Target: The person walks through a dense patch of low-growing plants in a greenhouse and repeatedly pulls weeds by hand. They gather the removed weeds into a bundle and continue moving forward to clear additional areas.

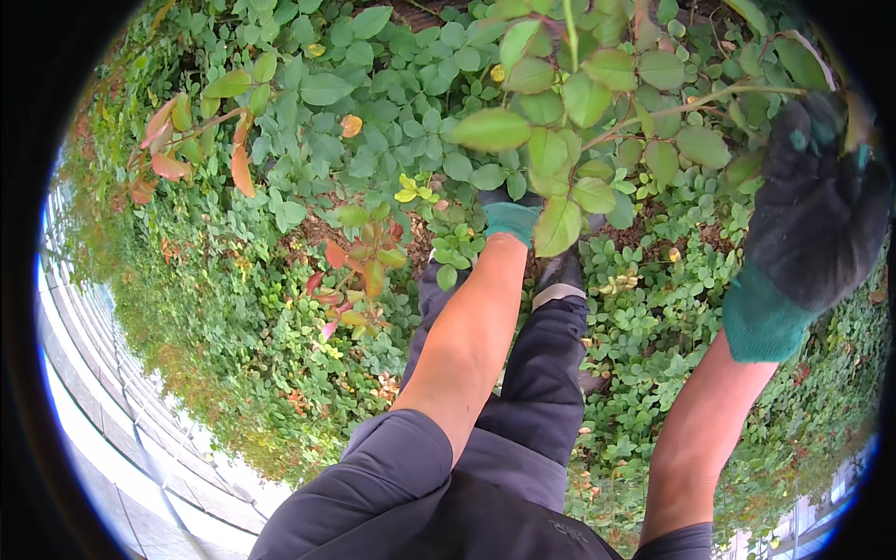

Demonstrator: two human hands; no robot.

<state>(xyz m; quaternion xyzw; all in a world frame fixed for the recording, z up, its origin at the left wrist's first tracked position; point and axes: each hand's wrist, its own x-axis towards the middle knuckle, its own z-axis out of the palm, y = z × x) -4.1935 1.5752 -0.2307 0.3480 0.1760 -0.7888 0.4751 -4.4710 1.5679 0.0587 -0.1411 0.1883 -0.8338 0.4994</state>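
My right hand [815,217], in a green knit glove with a black coated palm, is raised at the right edge of the view. Its curled fingers close on the end of a leafy rose stem [693,103], which stretches left across the upper view. My left hand [512,218] reaches down low among the rose plants in front of my feet. Only its green cuff and a bit of the black coating show; leaves cover the fingers, so what they touch is hidden. Large green rose leaves [560,150] hang from the stem close to the camera, just above my left hand.
Dense rose foliage [392,105] surrounds me on all sides. Reddish young shoots [353,269] stand left of my left arm. Brown soil [630,234] shows between plants. My dark shoe [562,269] stands among the leaves. Pale paving [105,420] runs along the far left.
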